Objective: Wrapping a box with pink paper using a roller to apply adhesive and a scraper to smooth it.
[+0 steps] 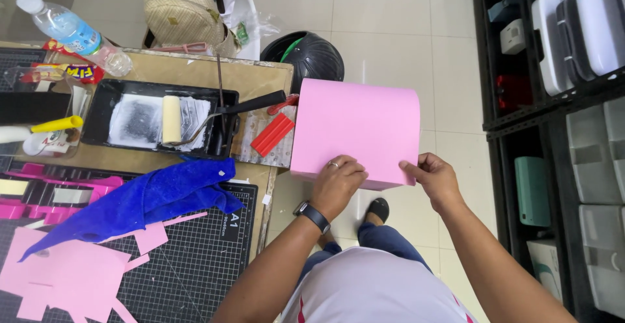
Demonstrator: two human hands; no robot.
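I hold a large pink sheet of paper point(355, 124) out in front of me, over the floor to the right of the table. It curves over at its far edge. My left hand point(337, 181), with a ring and a dark wristwatch, lies flat on the sheet's near edge. My right hand point(435, 176) pinches the sheet's near right corner between thumb and fingers.
The table point(257, 69) at left carries a black paint tray point(104, 111) with a roller point(171, 120), a red scraper point(273, 134), a water bottle point(68, 31), a blue cloth point(153, 196) and pink offcuts point(71, 274) on a cutting mat point(202, 258). A black bin point(312, 56) stands ahead, dark shelving point(553, 111) at right.
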